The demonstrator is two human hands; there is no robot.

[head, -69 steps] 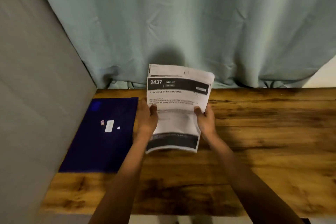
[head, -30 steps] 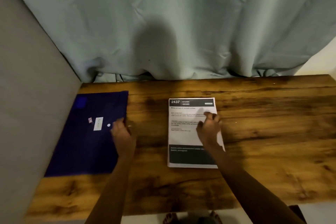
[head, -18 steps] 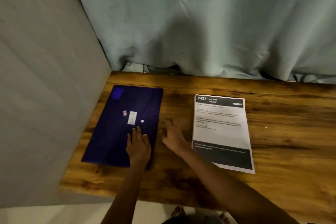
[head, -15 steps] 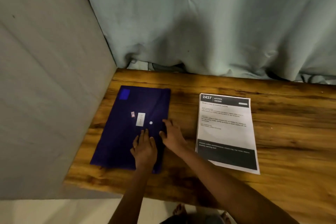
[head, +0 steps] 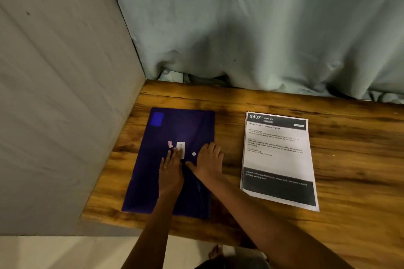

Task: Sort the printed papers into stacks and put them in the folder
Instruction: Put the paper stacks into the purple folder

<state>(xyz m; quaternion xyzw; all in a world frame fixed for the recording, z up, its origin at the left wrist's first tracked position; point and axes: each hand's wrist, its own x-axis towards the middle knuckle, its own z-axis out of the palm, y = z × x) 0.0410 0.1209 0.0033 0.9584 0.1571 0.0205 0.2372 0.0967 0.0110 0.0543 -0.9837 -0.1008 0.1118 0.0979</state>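
Left hand [head: 171, 173] + right hand [head: 210, 162] flat on closed folder [head: 185, 124], gripping nothing; papers [head: 277, 159] lie right of right hand; risk: folder may skid on tabletop [head: 354, 159] if opened w/o pinning.

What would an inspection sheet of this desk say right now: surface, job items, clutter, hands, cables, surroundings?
Surface: wooden table, dark-stained grain.
Job's things: blue folder lies flat, closed, at the left; stack of printed papers lies flat to its right, apart from it, top sheet headed 2437 KITCHEN.
Clutter: nothing seen.
Hands: left hand rests flat on the folder, fingertips at its white label; right hand rests flat at the folder's right edge, beside the snap button.
Cables: nothing seen.
Surroundings: grey wall at left, pale curtain behind.
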